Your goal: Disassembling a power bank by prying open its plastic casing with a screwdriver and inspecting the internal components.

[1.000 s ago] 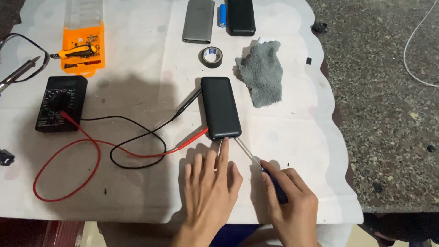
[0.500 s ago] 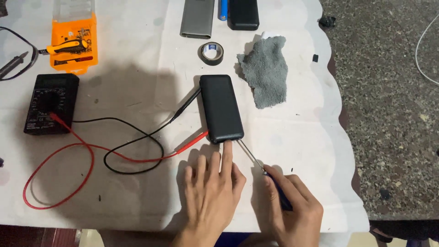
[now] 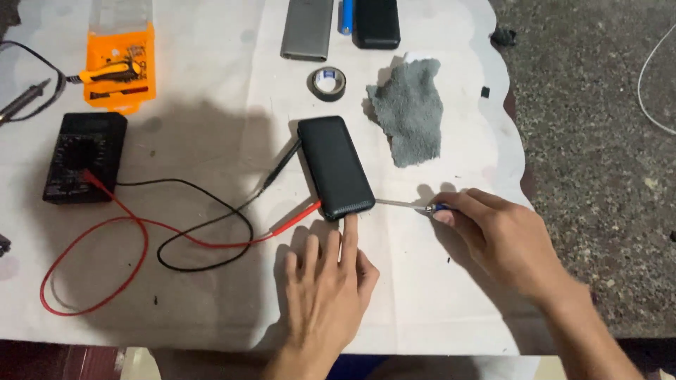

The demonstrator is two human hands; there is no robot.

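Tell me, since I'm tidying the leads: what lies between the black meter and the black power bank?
In the head view, bare white cloth crossed by the black lead and red lead separates the meter from the power bank.

The left hand (image 3: 325,288) is lying flat on the white cloth (image 3: 211,84), its index fingertip touching the near end of the black power bank (image 3: 335,167). The right hand (image 3: 496,236) is gripping a screwdriver (image 3: 408,205), its tip meeting the bank's near right corner. 2 probes, red (image 3: 296,217) and black (image 3: 278,169), are lying just left of the bank, leads running to the multimeter (image 3: 83,156). A tape roll (image 3: 327,83) and grey rag (image 3: 410,109) are sitting beyond.
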